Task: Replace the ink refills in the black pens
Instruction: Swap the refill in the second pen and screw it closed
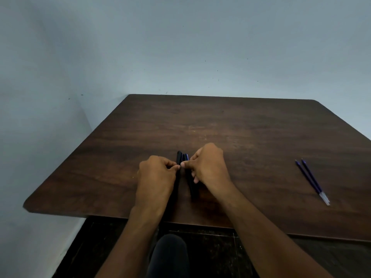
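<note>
Head view: left hand [155, 175] and right hand [208, 165] meet at mid-table, near the front edge, fingertips almost touching. Left hand pinches a black pen [179, 157] between thumb and forefinger; the pen runs away from the person, far end poking out past the knuckles. Right hand, fingers curled, holds a small bundle of black pens [190, 185] with a blue-purple tip [187, 156] showing at the far end. Looks like a refill sitting among them or sticking out of one, can't tell which. How many pens are in the bundle is also unclear; too dark and partly hidden by the fingers.

Further out, well to the right: two blue refills [312, 180] lie side by side, touching, on the brown table [241, 121], clear ends toward the person. Can't say whether they're fresh or spent.

Below the table edge, a dark knee [170, 253] and dark floor. Grey wall [180, 47] behind.

Progress, as a judgement: mid-task. Pens are in hand, no barrel visibly unscrewed or pulled apart, two refills lie outside any pen. If those are new, at least two swaps remain; if old, the work may be nearly done. Frame doesn't settle it.
</note>
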The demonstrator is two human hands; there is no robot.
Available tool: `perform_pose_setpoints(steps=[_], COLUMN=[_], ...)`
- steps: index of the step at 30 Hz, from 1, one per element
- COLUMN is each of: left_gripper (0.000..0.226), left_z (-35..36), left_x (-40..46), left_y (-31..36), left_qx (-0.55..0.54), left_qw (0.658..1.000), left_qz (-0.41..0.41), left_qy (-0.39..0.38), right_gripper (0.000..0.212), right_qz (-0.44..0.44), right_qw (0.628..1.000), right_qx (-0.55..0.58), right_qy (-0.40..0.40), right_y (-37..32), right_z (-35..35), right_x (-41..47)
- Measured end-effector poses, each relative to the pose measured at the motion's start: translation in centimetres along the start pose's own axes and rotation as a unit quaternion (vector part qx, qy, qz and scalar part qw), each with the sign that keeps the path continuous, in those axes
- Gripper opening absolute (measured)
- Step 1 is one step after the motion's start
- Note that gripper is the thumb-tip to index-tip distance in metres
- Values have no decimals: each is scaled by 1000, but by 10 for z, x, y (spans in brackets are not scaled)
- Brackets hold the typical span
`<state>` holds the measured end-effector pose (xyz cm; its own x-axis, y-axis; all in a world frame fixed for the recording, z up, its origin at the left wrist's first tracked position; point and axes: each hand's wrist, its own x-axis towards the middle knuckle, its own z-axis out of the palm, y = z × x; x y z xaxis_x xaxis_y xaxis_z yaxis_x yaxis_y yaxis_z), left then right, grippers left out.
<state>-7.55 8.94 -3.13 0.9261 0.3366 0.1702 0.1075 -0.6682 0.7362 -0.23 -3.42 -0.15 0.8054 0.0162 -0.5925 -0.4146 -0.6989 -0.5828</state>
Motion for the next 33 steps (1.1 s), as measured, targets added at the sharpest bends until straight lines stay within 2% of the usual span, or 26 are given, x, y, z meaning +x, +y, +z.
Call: perform_pose_setpoints(steps=[3,7,10,21,28,33], left_gripper=[7,3,1,6,9,13], left_z=[0,1,1,3,3,1], left_x=[3,7,8,9,9,4], left_y=[1,-2,-3,-4,-2,2], left_qx=[-9,-20,-29,-60,-28,-3], left_qw=[1000,999,998,998,1000,999], left_qz=[-4,-26,-31,-18,-2,33], left_qy=[-18,-33,-37,-13,-4,-3], right_gripper=[44,36,30,29,25,31], right_qz=[-6,-56,-78,-35,-113,-171], right_qw=[999,990,983,996,971,946], right_qx=[1,28,56,49,147,168], right_qy=[35,127,156,69,149,218], right_y=[-2,9,14,8,24,33], right_z=[6,22,28,14,22,28], right_x=[9,30,31,6,-14,-21])
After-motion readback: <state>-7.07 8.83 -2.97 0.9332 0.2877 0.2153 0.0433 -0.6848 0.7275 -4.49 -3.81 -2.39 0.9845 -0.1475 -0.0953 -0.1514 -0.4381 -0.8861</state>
